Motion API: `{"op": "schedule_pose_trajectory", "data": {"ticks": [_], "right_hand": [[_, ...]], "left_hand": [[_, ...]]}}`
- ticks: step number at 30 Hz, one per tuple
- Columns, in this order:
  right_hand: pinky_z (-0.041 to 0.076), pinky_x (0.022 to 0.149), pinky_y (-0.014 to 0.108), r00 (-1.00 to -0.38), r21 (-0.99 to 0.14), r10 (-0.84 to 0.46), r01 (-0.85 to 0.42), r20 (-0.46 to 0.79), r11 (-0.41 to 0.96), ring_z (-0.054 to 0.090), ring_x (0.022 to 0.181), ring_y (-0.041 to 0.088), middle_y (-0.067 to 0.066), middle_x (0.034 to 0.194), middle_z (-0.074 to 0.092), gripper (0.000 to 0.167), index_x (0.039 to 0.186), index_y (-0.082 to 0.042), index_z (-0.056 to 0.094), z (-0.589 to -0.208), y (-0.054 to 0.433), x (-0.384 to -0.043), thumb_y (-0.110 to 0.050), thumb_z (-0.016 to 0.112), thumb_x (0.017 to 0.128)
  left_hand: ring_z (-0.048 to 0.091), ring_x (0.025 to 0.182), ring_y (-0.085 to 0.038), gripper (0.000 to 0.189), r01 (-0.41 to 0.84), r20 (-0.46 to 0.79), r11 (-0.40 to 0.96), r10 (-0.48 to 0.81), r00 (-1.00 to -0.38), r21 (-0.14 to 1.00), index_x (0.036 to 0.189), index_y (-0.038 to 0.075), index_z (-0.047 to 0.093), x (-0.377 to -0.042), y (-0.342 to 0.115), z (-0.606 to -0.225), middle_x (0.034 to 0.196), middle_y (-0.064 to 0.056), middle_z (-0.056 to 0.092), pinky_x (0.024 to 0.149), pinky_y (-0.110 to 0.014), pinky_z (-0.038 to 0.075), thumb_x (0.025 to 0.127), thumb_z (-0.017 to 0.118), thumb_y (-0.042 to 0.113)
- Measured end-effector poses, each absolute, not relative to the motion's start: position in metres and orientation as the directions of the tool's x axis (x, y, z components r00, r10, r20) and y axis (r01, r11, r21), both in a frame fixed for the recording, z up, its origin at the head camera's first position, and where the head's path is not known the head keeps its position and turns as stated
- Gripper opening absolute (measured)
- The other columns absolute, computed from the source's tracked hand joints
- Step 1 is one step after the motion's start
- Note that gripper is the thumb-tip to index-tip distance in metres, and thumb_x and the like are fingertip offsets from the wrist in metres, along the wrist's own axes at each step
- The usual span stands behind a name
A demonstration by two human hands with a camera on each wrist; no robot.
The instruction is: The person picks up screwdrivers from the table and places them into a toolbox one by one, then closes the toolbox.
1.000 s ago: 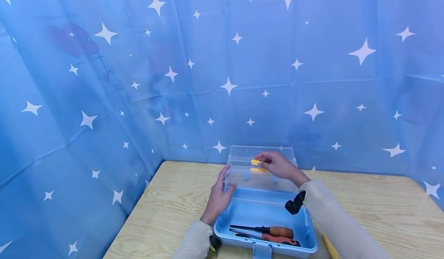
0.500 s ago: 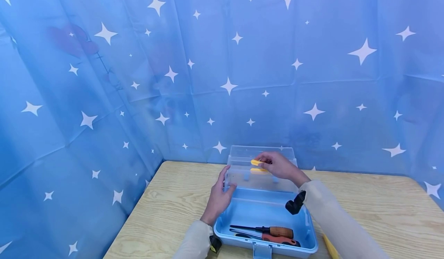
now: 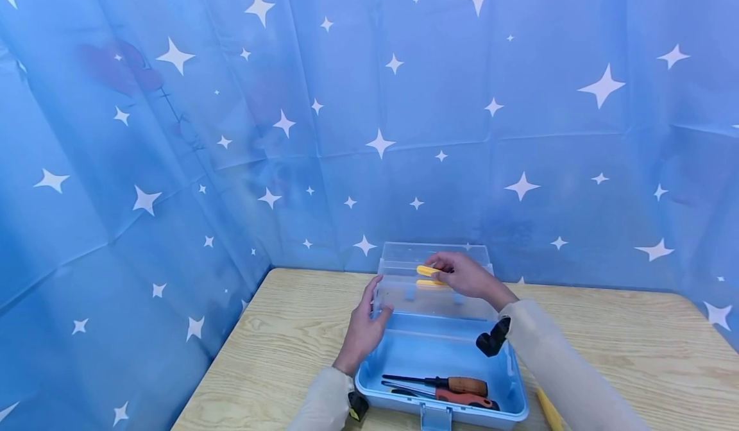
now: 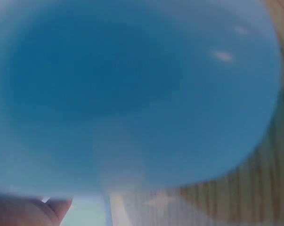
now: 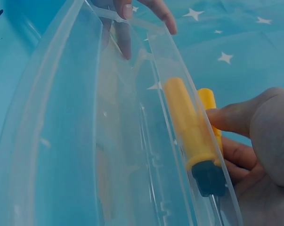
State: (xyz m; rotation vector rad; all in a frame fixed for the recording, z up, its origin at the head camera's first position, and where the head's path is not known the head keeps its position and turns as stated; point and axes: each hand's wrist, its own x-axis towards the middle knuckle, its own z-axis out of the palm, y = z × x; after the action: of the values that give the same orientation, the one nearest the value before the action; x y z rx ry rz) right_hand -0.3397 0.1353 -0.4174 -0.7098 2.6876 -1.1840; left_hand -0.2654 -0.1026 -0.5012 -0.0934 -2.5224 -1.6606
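Note:
A light-blue toolbox point(image 3: 421, 354) stands with its clear plastic lid point(image 3: 398, 304) raised at the back. My left hand point(image 3: 365, 329) holds the lid's left end, thumb and fingers on either side. With thumb and fingers, my right hand point(image 3: 469, 278) pinches a yellow-handled screwdriver point(image 5: 206, 98) at the lid. Through the clear plastic in the right wrist view show a yellow handle point(image 5: 184, 120), dark collar and metal shaft; whether this is the same screwdriver or another, I cannot tell. The toolbox wall point(image 4: 132, 84) fills the left wrist view, blurred.
Inside the toolbox front lie a screwdriver with a brown handle point(image 3: 467, 386) and a red-and-black-handled tool point(image 3: 464, 399). A yellow object point(image 3: 548, 410) rests on the wooden table point(image 3: 623, 354) at right, partly behind my sleeve. A starry blue curtain point(image 3: 346, 97) hangs behind.

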Motion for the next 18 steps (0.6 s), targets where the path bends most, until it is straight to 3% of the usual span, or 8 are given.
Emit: {"op": "schedule_pose_trajectory", "data": {"ticks": [18], "right_hand": [[0.058,0.085,0.041,-0.889,-0.735,-0.451,-0.359,0.082,0.575,0.063,0.097,0.023,0.008,0.105,0.067,0.032,0.130,-0.001,0.057,-0.4143,0.1433,-0.3358,-0.006,0.058,0.098]], "left_hand": [[0.047,0.136,-0.032,0.058,0.131,0.149,0.407,-0.014,-0.989,0.904,0.151,0.047,0.029,-0.2645,-0.1022,-0.5019,0.151,0.002,0.047,0.104,-0.061,0.044,0.102,0.055,0.028]]}}
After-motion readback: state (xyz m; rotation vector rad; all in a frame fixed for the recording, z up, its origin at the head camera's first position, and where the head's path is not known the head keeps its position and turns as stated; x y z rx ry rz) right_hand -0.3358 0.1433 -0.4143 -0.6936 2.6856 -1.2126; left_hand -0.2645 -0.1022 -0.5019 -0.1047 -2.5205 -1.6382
